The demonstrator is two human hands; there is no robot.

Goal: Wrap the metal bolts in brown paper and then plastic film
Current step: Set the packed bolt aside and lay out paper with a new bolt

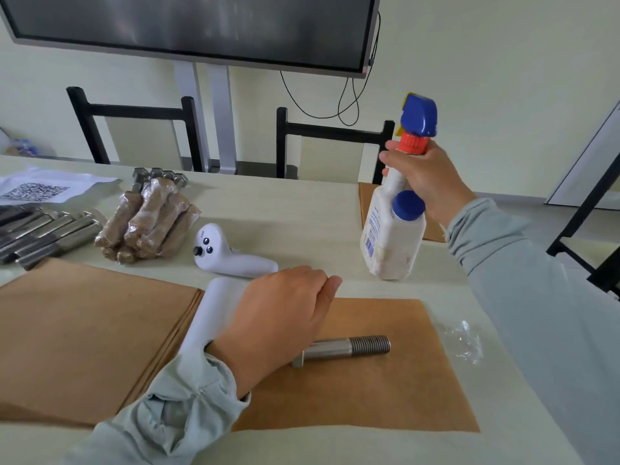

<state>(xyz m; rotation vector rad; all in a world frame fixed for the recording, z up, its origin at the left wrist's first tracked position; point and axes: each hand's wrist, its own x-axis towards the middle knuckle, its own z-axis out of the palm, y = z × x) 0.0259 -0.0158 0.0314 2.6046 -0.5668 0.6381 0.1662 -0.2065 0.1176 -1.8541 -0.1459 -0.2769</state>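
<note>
Bolt: a metal bolt (349, 347) lies flat on a brown paper sheet (385, 391) on the desk (302, 209); threaded end points right; head partly hidden under the left hand
Left hand: the left hand (278, 317) reaches in palm down, fingers relaxed, holding nothing
Right hand: the right hand (426, 176), raised, grips the neck of a white spray bottle (389, 236), tilted above the desk
Behind: wrapped bolts (151, 219); bare bolts (43, 236); white controller (228, 253)
</note>
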